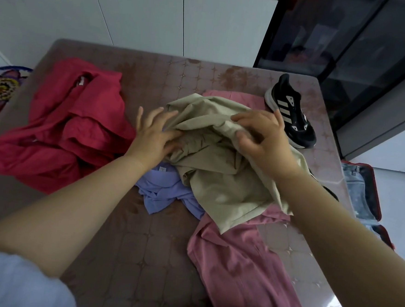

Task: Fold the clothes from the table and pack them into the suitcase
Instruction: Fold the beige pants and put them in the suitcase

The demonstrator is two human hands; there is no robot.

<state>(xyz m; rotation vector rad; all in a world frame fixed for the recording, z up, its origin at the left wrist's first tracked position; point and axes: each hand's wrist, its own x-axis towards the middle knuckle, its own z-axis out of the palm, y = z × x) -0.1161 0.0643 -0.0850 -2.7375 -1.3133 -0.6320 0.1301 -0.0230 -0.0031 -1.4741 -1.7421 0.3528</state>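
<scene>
On the patterned table point(155, 61), a beige garment point(221, 178) lies bunched beneath the fingers — left hand point(154, 135) spread flat on it, right hand point(262, 143) pinching a fold. The suitcase point(374, 189) lies open to their right.

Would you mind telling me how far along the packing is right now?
Done: the open suitcase already holds what looks like denim. In hand: the beige garment, crumpled; the right hand pinches it, the left hand lies flat on it. Left: the red garment, blue top and pink garment lie unfolded on the table.
</scene>
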